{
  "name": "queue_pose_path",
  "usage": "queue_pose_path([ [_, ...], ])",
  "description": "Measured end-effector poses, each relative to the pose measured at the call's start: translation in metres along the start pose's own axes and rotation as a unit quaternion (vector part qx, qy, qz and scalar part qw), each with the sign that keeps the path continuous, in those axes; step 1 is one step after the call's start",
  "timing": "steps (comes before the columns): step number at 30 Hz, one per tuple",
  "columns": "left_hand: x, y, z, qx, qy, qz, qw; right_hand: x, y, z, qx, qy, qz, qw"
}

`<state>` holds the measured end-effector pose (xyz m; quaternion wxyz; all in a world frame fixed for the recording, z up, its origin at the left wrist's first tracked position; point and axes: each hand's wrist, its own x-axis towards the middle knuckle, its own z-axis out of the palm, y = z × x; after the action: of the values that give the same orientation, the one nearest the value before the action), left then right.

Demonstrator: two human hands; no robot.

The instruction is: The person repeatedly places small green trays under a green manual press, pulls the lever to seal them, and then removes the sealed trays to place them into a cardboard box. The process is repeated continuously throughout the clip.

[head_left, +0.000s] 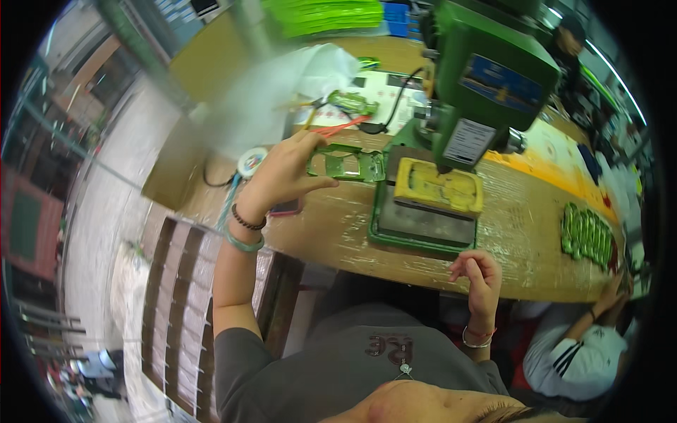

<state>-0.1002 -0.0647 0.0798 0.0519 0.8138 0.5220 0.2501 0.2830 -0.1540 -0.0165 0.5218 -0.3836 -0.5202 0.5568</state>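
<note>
My left hand (285,170) reaches over the table with thumb and fingers apart. Between them and just beyond lies a green plastic frame (345,163) with cut-out openings; I cannot tell whether the fingertips touch it. To its right stands a green bench press (486,77), its head above a yellow block (441,187) with a shallow recess. The block rests on the machine's metal base (430,227). My right hand (481,276) hovers by the front table edge below the base, fingers loosely bent and nothing visible in it.
Several green parts (587,236) lie in a row at the right. Behind my left hand are a roll of tape (252,162), clear plastic film (317,70) and a cardboard box (173,166). Bright green sheets (324,15) are stacked at the back. A co-worker (578,359) sits close on the right.
</note>
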Motion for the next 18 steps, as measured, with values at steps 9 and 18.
queue_pose_path([
  [9,0.053,0.024,0.047,-0.041,-0.043,0.095,0.994,0.061,-0.013,-0.034,-0.186,0.119,-0.096,0.971],
  [18,0.084,0.041,0.103,-0.119,-0.057,0.131,0.982,0.137,-0.015,-0.004,-0.656,0.023,-0.161,0.737],
])
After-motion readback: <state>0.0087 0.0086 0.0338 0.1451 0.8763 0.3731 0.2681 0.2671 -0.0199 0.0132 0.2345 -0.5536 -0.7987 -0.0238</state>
